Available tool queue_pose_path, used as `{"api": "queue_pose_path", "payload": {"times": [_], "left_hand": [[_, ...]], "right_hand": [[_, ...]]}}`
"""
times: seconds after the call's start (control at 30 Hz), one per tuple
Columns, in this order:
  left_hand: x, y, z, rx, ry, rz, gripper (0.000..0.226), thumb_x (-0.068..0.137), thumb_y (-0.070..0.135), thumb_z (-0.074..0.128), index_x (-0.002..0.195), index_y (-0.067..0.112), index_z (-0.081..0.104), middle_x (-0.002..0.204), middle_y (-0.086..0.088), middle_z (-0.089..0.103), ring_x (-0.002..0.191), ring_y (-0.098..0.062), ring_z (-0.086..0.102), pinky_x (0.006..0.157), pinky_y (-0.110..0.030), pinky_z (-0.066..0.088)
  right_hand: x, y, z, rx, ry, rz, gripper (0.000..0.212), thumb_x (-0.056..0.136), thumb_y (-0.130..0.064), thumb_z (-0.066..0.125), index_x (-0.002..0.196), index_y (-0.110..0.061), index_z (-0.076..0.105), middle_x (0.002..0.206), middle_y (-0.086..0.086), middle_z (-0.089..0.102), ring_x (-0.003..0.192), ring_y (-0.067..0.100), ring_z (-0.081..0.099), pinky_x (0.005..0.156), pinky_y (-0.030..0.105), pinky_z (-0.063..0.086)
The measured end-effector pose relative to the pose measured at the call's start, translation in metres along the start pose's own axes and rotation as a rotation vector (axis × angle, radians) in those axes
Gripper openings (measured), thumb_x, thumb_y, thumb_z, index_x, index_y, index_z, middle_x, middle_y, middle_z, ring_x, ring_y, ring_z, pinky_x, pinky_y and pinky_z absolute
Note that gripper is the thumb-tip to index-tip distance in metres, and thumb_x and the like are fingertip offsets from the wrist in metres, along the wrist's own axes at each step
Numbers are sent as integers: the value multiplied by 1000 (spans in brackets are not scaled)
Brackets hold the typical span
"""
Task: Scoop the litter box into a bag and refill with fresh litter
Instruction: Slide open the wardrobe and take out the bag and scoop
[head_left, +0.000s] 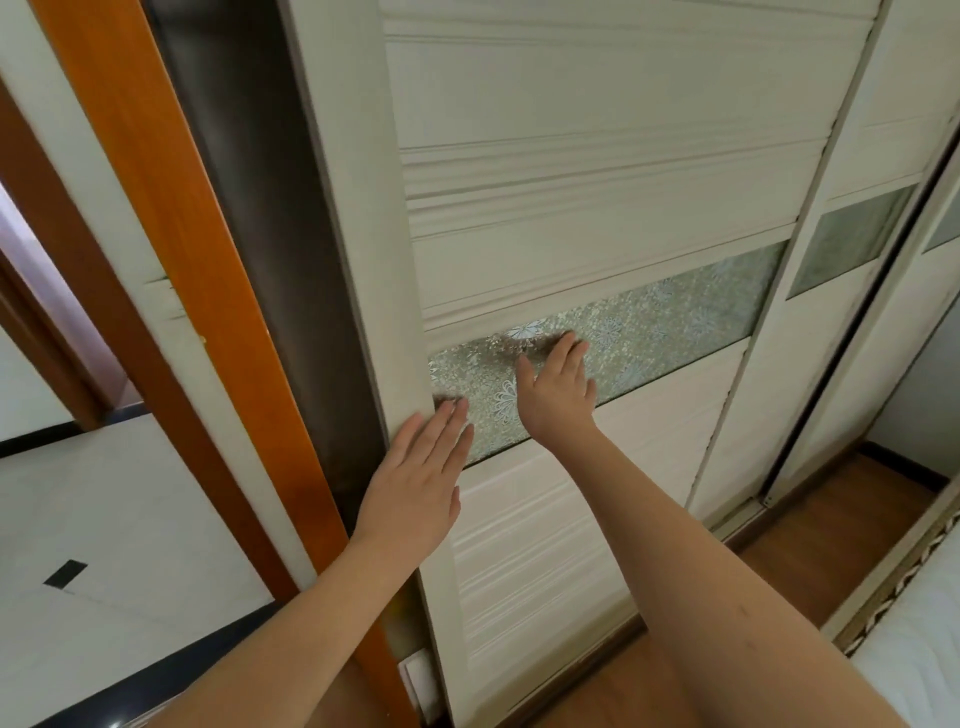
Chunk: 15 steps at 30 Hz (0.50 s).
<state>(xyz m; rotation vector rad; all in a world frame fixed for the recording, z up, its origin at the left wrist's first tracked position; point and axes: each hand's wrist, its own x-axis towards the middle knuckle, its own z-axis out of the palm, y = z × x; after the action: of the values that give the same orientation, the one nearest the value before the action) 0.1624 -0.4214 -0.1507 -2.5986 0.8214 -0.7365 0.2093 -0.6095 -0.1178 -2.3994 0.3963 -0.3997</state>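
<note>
A white sliding wardrobe door (597, 171) with ribbed panels fills the middle of the head view. A band of frosted glass with a flower pattern (675, 317) runs across it. My left hand (415, 478) lies flat with straight fingers on the door's left stile, fingertips at the glass band's lower left corner. My right hand (558, 387) presses flat on the glass band, fingers spread and straight. Neither hand holds anything. A dark narrow gap (291, 249) shows at the door's left edge. No litter box, scoop, bag or litter is in sight.
An orange wooden door frame (171, 244) stands left of the wardrobe, with a white tiled floor (104, 519) beyond it. A second sliding door (831, 270) is to the right. Brown wooden floor (810, 530) runs below, and a bed edge (914, 597) is at the lower right.
</note>
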Motion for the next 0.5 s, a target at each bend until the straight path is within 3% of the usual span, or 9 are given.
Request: {"api": "queue_pose_path", "payload": {"times": [0.13,0.27,0.4,0.5], "left_hand": [[11,6,-6,-19,-6,64,66,97,40,37,155,13,20,163,-13,-1,151,-27,-5,120,-49,-9],[8,10,-12,-83,100,-28,65,97,33,39,155,15,18,164,-12,-3,151,-26,-3,120,-54,7],[5,12,-14,-172,127,-150,76,96,34,41,156,13,-1,161,-18,-14,150,-32,-8,119,-52,17],[3,14,-7,-224,80,-233,84,95,39,46,155,11,-5,159,-26,-15,149,-39,-8,121,-50,13]], "right_hand": [[14,16,-25,-27,-48,35,75,100,-52,21,151,-9,-14,160,16,-11,146,34,15,116,50,10],[7,17,-45,4,35,5,72,100,-49,27,153,-13,-5,161,14,1,145,34,17,115,50,17],[-20,-21,-49,-25,290,-260,72,98,-50,34,154,-19,2,160,9,12,145,27,18,113,47,20],[-34,-56,-53,-41,417,-488,72,97,-51,38,154,-20,9,160,5,16,146,21,18,114,43,22]]}}
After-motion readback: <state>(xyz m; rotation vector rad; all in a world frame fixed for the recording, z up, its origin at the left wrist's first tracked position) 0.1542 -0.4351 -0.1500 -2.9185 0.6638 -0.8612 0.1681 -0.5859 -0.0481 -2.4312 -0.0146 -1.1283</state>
